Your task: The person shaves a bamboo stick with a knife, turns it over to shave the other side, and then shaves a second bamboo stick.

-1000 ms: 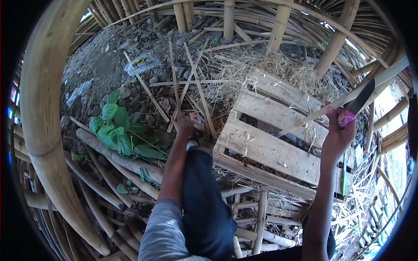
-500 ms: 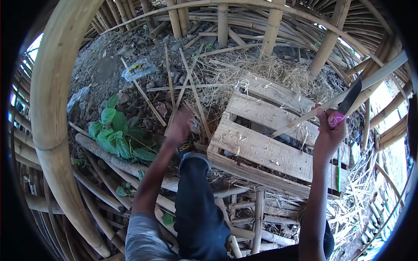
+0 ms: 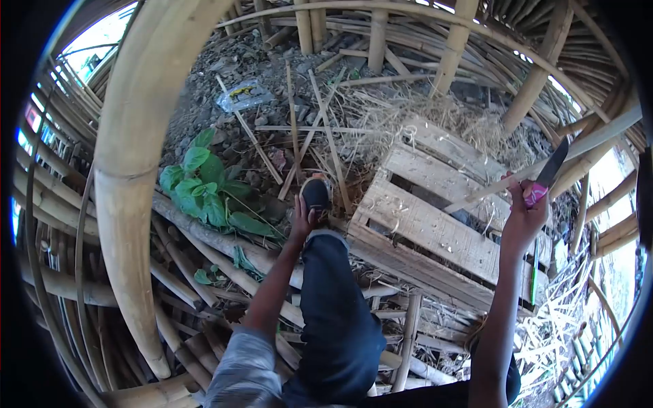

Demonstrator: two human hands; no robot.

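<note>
On the right, my right hand (image 3: 524, 214) is closed round the pink handle of a knife (image 3: 552, 166), blade pointing up. A long split bamboo strip (image 3: 590, 141) passes between the fingers of this hand, and its lower end lies over the slatted wooden crate (image 3: 425, 228). My left hand (image 3: 300, 219) has its fingers spread against the side of my dark shoe (image 3: 315, 195), left of the crate. No object shows in it.
Leafy green plant (image 3: 201, 183) at the left, beside bamboo poles (image 3: 224, 251). A thick bamboo pole (image 3: 129, 170) rises close by. Thin sticks (image 3: 326, 129) and a plastic wrapper (image 3: 245, 95) lie on the soil. Straw (image 3: 449, 112) is behind the crate.
The view has shifted, so the scene sits further right. My left hand has come down from above my foot to the shoe's side. My right hand still holds knife and strip.
</note>
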